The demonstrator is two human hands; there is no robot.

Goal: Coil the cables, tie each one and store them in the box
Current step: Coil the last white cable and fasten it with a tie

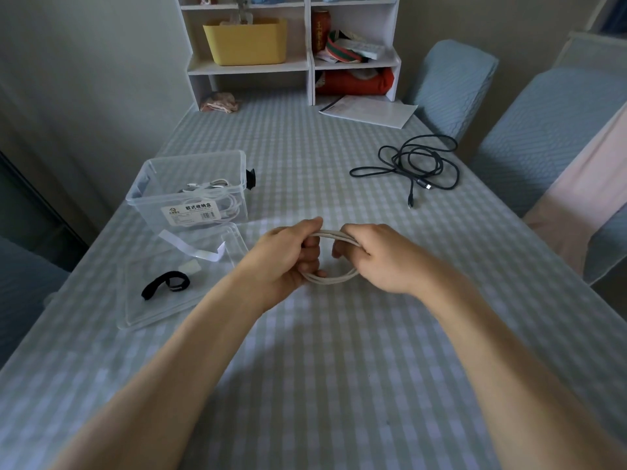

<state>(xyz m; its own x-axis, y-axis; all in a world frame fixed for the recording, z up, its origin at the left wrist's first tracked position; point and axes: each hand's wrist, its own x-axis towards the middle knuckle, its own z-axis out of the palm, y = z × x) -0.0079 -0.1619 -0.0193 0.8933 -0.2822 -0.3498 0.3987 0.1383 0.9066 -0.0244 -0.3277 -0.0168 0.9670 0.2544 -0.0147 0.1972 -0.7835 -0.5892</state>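
At the frame's centre, above the checked desk [339,368], the left hand [288,256] and right hand [376,256] each grip one side of the coiled white cord [334,279]. It looks light, limp and springy, so best pinched where the loops bunch. The black strap tie [163,283] waits lower left.

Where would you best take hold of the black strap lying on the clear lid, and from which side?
Pinch the black strap from above at its raised loop end, nearest the white cable. That end arches off the clear lid, leaving room for a fingertip underneath, while the other end lies flat. Probably easiest for the left hand, once free.
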